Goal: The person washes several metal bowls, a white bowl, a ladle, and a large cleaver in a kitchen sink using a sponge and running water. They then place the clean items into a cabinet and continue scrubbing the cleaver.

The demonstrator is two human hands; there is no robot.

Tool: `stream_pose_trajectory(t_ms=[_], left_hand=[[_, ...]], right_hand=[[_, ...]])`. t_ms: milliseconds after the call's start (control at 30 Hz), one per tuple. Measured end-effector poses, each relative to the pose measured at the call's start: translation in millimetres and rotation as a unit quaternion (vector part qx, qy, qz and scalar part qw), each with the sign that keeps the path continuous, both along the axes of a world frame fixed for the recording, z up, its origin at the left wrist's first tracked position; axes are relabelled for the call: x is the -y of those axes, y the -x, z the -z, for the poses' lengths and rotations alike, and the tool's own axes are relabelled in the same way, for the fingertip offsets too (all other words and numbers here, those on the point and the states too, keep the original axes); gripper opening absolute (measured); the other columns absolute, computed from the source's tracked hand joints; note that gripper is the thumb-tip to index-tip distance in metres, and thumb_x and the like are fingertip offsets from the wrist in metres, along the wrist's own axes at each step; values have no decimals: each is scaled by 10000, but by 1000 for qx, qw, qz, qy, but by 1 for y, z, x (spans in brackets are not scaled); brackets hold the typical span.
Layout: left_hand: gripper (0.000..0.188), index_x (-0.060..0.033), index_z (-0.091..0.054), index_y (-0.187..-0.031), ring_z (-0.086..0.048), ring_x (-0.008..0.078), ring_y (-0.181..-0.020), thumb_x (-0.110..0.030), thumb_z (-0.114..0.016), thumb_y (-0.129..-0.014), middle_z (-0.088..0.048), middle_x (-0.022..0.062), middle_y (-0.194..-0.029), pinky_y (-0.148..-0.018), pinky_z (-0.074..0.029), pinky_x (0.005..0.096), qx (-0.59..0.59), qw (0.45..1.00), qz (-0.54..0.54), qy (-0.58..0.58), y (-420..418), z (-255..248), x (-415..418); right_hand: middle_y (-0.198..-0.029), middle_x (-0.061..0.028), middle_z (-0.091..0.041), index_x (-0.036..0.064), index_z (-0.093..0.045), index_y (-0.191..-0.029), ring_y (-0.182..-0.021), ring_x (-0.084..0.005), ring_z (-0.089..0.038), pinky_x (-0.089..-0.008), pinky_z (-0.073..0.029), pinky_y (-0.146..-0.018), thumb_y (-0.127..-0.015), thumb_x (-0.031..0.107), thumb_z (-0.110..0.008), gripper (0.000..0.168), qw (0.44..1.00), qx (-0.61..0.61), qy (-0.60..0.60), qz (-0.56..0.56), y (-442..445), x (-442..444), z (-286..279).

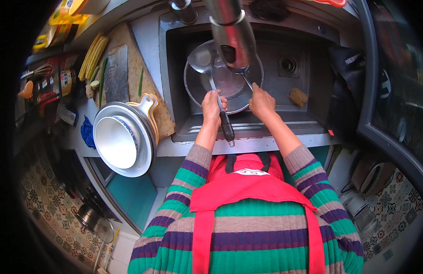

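Observation:
My left hand (211,106) grips a metal ladle or wok spatula (201,59) by its shaft; its black handle end points back towards me over the sink's front edge. With my right hand (262,102) I hold the handle of a metal spoon (246,79). The spoon's head is partly hidden under the faucet head (233,44). Both utensils are over a large round metal pot (228,107) with a shiny bottom, standing in the dark sink (276,113).
A brown sponge (298,97) lies right of the pot, below the drain (288,65). On the left, stacked white bowls (115,142) stand by a cutting board (160,118) bearing a cleaver (116,73) and scallions (103,82). Corn cobs (93,56) lie beyond. A black bag (346,78) hangs at right.

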State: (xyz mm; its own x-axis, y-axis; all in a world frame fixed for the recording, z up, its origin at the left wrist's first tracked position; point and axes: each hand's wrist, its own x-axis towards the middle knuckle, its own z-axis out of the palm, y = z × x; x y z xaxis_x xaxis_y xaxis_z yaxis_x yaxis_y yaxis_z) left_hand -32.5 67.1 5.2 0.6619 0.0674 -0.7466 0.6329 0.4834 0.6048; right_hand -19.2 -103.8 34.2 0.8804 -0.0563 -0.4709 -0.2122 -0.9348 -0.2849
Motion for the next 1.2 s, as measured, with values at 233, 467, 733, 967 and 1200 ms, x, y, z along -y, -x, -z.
stream_pose_trajectory(t_ms=[233,467,733,967,1200], left_hand=[[237,31,-489,-1128,-544,111,-655,-5,-513,-895,-603,89,-849,-503,-473,245,-51,996,22,-72,15,0,-5],[155,7,-533,-1038,-589,145,-652,26,-535,-884,-617,108,-831,-504,-482,250,-151,984,-98,-1,12,41,1],[319,45,-642,-957,-625,217,-740,-249,-518,-945,-667,118,-855,-689,-487,348,-144,987,28,-66,-9,79,18],[193,-4,-611,-1018,-622,272,-893,-110,-511,-891,-652,151,-924,-828,-475,361,260,880,117,-379,-132,-8,-50],[472,77,-581,-1136,-608,285,-1011,-233,-684,-794,-631,223,-1112,-914,-450,372,330,707,89,-619,-306,-19,-136]], right_hand=[[-1193,-225,-575,27,-473,-1304,-1022,-361,-608,-423,-489,-865,-734,39,-561,578,991,-73,-113,-10,-20,3,54],[-990,-135,-638,44,-533,-1178,-820,-281,-671,-385,-543,-656,-855,83,-513,326,993,-14,-11,-116,-5,-39,72],[-930,-80,-588,68,-391,-1262,-758,-209,-651,-379,-566,-681,-808,85,-691,544,608,-435,-603,279,-1,-16,22],[-675,-91,-535,27,-508,-858,-569,-208,-579,-392,-575,-553,-837,171,-661,211,459,-379,-652,471,-48,-51,29],[-760,-97,-584,62,-540,-834,-655,-236,-604,-386,-583,-533,-772,133,-608,117,484,-292,-641,519,-143,-71,-16]])
